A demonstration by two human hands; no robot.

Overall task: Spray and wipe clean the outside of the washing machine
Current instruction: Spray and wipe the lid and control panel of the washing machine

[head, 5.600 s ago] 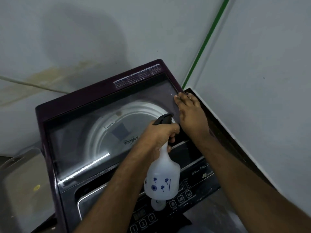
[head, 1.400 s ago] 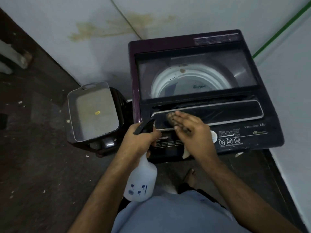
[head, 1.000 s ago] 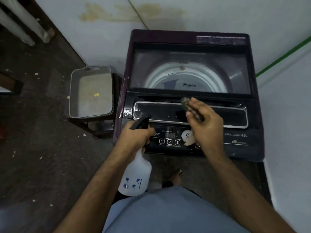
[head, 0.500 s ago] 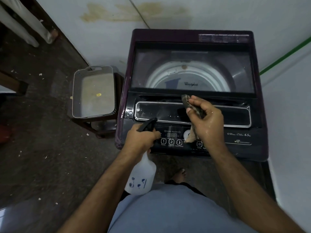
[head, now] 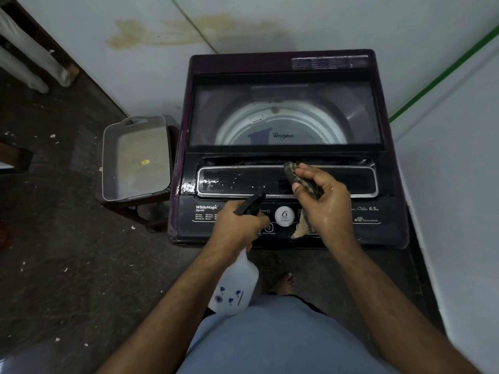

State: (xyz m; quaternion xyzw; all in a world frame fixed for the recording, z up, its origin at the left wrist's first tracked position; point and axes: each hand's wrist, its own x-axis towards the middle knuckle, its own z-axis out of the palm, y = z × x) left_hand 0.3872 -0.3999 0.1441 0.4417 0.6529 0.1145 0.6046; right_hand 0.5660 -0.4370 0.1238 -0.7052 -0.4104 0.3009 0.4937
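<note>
- Head view, only one camera: person stands at the front of the washing machine (head: 283, 147), which sits in the wall corner, lid down.
- Left hand (head: 237, 225) is wrapped tight round the neck of the spray bottle (head: 235, 290), fingers closed, a finger at the trigger; nozzle aims at the control panel, bottle body hangs below the front edge.
- Right hand (head: 321, 203) is pinched closed on a bunched cloth (head: 294, 175), lifted just above the chrome-framed strip (head: 237, 182); can't tell if the cloth touches it. Hand looks wet.
- Change over the last second: cloth came up off the strip, nozzle moved closer in. Droplets on the strip's left part. My read: spray round on the panel, wipe to follow.
- Versus 5.6 s ago: right hand was flat on the lid's far right corner, camera close in. Now back at the front, so the lid edge looks done; sides and front face probably still to do.
- Grey tray (head: 135, 157) on a stool to the left, untouched.
</note>
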